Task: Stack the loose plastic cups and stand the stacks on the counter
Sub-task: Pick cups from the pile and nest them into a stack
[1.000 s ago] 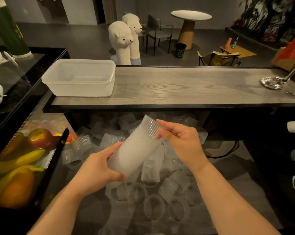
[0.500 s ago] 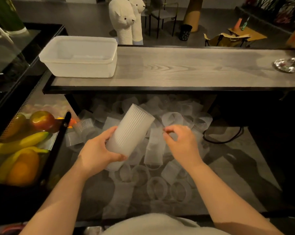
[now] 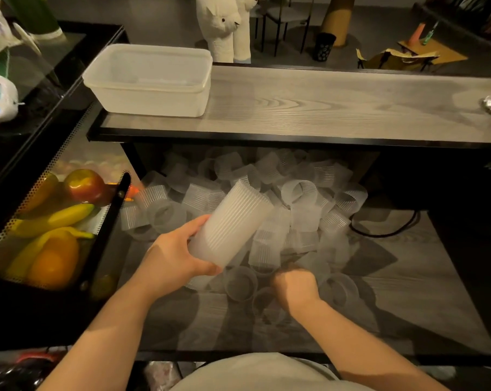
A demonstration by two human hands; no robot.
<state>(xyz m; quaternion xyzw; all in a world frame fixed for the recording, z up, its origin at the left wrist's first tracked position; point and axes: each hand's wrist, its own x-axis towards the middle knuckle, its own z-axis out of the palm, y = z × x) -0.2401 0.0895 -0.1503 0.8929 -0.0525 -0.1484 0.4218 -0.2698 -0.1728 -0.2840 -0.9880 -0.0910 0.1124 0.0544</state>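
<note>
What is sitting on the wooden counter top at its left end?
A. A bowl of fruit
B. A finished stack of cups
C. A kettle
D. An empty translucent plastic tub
D: a translucent plastic tub rests on the counter, with no cup stack standing there yet; the only stack of cups is in the left hand.

Bare counter [image 3: 337, 108] right of tub [image 3: 151, 80], loose cups [image 3: 303, 193] crowding lower shelf [image 3: 407, 292]

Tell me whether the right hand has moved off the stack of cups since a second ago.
Yes. The right hand has left the top of the stack held by the left hand and dropped toward the viewer, into the loose cups.
</note>
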